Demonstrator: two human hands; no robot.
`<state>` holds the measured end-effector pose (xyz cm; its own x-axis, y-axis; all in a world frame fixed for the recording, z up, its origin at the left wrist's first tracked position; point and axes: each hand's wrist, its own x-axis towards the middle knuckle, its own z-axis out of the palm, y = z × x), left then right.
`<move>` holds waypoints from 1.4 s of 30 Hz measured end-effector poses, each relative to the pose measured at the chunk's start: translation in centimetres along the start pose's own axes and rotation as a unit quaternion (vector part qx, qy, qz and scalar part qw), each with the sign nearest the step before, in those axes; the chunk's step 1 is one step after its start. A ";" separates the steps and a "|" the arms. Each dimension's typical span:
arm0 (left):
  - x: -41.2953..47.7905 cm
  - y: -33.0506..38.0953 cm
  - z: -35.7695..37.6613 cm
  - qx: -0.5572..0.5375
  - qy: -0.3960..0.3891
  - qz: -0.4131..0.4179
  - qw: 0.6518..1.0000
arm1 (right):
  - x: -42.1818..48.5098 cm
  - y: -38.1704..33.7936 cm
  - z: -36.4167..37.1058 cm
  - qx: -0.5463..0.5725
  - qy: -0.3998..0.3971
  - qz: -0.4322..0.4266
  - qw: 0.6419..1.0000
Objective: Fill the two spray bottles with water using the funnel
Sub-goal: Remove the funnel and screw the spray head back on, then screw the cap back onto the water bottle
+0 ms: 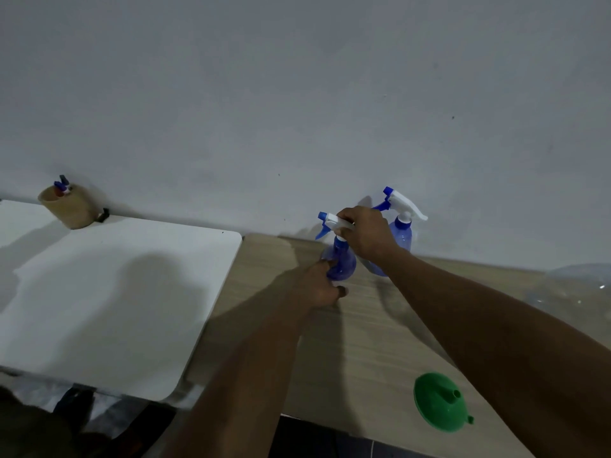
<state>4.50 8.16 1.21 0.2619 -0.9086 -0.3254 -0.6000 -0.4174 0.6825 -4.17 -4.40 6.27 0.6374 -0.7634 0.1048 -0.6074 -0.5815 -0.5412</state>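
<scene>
The near spray bottle [340,264] stands upright on the wooden bench [330,358], far from me and close to the wall, so its long axis runs straight up. Both of my hands are clamped on it. My left hand [322,287] holds the blue body low down, and my right hand [367,233] is curled over the white sprayer head [330,222], whose nozzle points left. I judge that the next step is unscrewing the head, so the twist turns about that vertical axis while the left hand steadies the body.

The second spray bottle [401,231] stands just behind my right hand, nearer the wall, with its head still on. They are close enough that a wide turn of the wrist could knock it. The green funnel [439,403] lies mouth-down with its spout up near the front edge, under my right forearm and well apart from both bottles. The right hand is the nearer one for fetching it.

There is open bench between the bottles and the funnel. To the left is a white bench [115,292] with a tan cup [71,208] at its back. Something clear lies at far right, too blurred to name.
</scene>
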 end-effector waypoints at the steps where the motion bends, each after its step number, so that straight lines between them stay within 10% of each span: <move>1: 0.0 0.0 0.0 0.004 -0.004 0.003 1.000 | 0.1 0.1 0.0 -0.002 -0.002 -0.001 1.000; 9: -0.8 0.1 0.0 -0.006 -0.012 0.018 1.000 | -1.1 0.3 0.5 -0.025 -0.008 0.000 1.000; 16: -2.6 0.6 -0.1 -0.025 0.015 0.037 0.999 | -4.6 0.0 -2.0 -0.006 0.139 -0.025 0.990; 42: -7.0 15.6 15.8 -0.057 -0.025 0.156 0.986 | -31.1 15.7 -13.6 0.005 -0.008 0.165 0.986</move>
<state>-18.67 8.23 3.80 0.0396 -0.9922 -0.1186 -0.5556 -0.1205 0.8227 -39.99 6.44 5.85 0.4129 -0.9062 -0.0913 -0.7783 -0.2990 -0.5521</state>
